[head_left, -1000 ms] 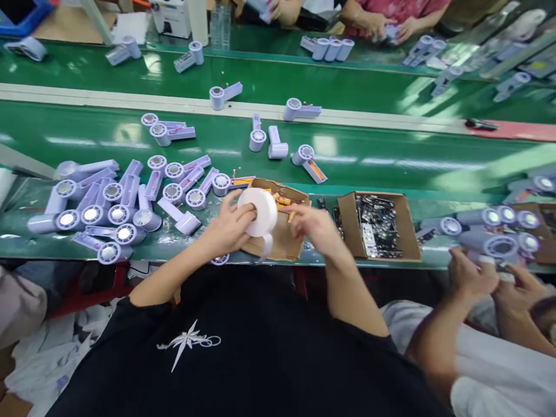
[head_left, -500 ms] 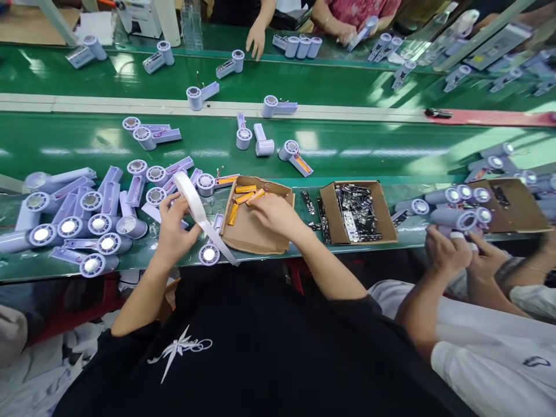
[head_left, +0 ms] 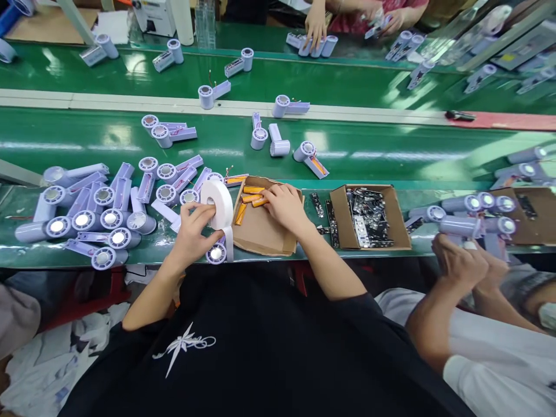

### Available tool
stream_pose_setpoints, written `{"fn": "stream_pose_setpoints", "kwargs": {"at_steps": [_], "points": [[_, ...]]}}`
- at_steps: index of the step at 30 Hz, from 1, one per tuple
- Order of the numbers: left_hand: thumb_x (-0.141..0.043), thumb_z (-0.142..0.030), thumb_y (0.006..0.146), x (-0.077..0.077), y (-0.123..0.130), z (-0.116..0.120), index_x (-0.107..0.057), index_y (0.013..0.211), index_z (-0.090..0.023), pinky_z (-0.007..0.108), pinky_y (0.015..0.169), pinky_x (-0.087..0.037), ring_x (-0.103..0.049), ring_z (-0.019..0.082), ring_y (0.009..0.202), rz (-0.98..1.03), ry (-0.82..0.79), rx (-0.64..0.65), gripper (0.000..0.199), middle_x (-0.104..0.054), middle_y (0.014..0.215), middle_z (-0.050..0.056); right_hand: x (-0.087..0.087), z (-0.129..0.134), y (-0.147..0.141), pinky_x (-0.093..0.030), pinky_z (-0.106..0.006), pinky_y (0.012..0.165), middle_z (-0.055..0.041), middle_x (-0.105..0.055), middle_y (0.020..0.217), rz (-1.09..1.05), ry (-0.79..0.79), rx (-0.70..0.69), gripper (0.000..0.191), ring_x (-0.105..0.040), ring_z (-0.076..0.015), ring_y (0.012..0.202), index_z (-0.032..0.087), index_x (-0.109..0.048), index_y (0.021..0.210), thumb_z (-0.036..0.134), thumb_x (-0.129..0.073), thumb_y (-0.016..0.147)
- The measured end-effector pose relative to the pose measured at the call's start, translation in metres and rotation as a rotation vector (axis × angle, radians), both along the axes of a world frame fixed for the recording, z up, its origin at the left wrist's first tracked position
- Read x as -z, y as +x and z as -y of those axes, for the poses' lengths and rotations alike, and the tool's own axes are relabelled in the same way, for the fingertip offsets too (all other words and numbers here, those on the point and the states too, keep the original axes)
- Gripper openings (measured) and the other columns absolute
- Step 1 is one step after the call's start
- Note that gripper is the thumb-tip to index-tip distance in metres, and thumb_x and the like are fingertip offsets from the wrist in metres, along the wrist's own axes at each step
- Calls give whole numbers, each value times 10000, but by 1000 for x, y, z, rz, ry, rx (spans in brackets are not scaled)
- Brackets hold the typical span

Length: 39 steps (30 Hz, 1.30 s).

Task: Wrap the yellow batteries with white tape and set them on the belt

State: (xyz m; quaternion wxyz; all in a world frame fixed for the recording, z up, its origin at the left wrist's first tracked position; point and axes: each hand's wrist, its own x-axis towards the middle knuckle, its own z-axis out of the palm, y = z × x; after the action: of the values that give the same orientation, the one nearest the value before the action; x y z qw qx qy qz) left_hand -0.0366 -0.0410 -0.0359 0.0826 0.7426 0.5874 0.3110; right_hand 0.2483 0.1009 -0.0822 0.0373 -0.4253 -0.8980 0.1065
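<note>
My left hand (head_left: pixel 194 230) grips a roll of white tape (head_left: pixel 223 204), with thumb and fingers at its side and core. A loose strip of the tape hangs down in front of a lilac fan housing (head_left: pixel 216 253). Over a shallow cardboard tray (head_left: pixel 264 237), my right hand (head_left: pixel 284 207) has its fingers curled, the tips at the end of an orange battery (head_left: pixel 259 201); part of that grip is hidden. Several other orange batteries, among them a tilted one (head_left: pixel 240 214), lie in the tray's left part.
Lilac handheld-fan bodies (head_left: pixel 87 220) crowd the bench at left. A cardboard box (head_left: pixel 400 231) of small circuit boards (head_left: pixel 369 217) stands right of the tray. More fan bodies lie on the green belt (head_left: pixel 369 139). A co-worker's hands (head_left: pixel 463 260) work at right; another person's hand (head_left: pixel 316 26) is across.
My left hand has brought the tape roll rightward, nearer the tray, and turned it. My right hand stays over the batteries. Across the belt, a person's hand has moved onto fan bodies.
</note>
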Motion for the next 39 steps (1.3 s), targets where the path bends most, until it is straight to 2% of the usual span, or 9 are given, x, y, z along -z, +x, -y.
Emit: {"fn": "stream_pose_setpoints", "kwargs": {"at_steps": [3, 6, 8, 11, 14, 18, 23, 32, 39], "points": [[-728, -303, 956, 1, 3, 0, -679, 1226, -210, 529, 1063, -489, -639, 309, 1163, 38, 17, 34, 289, -786, 1199, 114, -6, 3, -2, -330, -561, 1256, -174, -743, 1357, -51, -43, -13, 343, -589, -370, 1339, 180, -747, 1348, 268, -612, 1045], [-735, -290, 952, 1, 7, 1, -676, 1215, -211, 514, 1046, -506, -643, 301, 1143, 69, 17, 60, 281, -786, 1158, 105, -21, 19, -5, -420, -547, 1192, -153, -761, 1379, -276, -166, -5, 276, -627, -359, 1340, 193, -772, 1256, 343, -657, 1055], [-728, -265, 950, 1, 10, 1, -673, 1204, -215, 509, 1043, -508, -651, 293, 1127, 76, 18, 76, 264, -790, 1143, 96, -34, 35, -10, -514, -468, 1070, -119, -812, 1243, -461, -315, -53, 247, -712, -310, 1200, 211, -784, 1151, 410, -666, 1063], [-728, -233, 950, 0, 13, 1, -672, 1215, -215, 499, 1031, -512, -656, 290, 1130, 86, 37, 104, 271, -795, 1160, 100, -53, 56, -19, -561, -381, 911, -71, -831, 1028, -652, -519, -183, 301, -763, -250, 979, 225, -776, 1006, 514, -700, 1042], [-737, -235, 944, 0, 14, 0, -684, 1231, -220, 507, 1030, -509, -657, 299, 1137, 69, 21, 95, 292, -798, 1172, 103, -62, 69, -26, -576, -370, 903, -67, -834, 1003, -766, -594, -226, 334, -771, -245, 968, 229, -772, 977, 560, -738, 1006], [-726, -235, 947, 1, 16, 0, -710, 1248, -236, 538, 1053, -490, -651, 316, 1150, 10, -5, 48, 302, -800, 1193, 103, -57, 73, -31, -596, -381, 920, -63, -834, 1013, -904, -620, -90, 297, -764, -236, 958, 236, -773, 1001, 530, -737, 994], [-706, -233, 980, 4, 18, 0, -705, 1245, -228, 531, 1058, -481, -641, 314, 1158, -31, 46, 21, 265, -805, 1197, 103, -48, 77, -36, -607, -369, 904, -55, -833, 981, -971, -672, 44, 235, -761, -226, 931, 232, -772, 948, 461, -727, 973], [-701, -266, 997, 6, 20, 0, -718, 1242, -217, 545, 1050, -479, -624, 328, 1160, -72, 8, 0, 250, -802, 1211, 121, -47, 77, -40, -607, -353, 879, -44, -828, 930, -964, -711, 94, 205, -748, -215, 876, 224, -770, 883, 421, -733, 928], [-686, -228, 1000, 7, 23, 0, -733, 1226, -225, 542, 1046, -479, -632, 321, 1150, -92, 15, 19, 230, -811, 1182, 111, -44, 78, -43, -578, -331, 788, -26, -786, 816, -922, -637, 111, 190, -711, -202, 770, 237, -704, 796, 400, -691, 891]]}}
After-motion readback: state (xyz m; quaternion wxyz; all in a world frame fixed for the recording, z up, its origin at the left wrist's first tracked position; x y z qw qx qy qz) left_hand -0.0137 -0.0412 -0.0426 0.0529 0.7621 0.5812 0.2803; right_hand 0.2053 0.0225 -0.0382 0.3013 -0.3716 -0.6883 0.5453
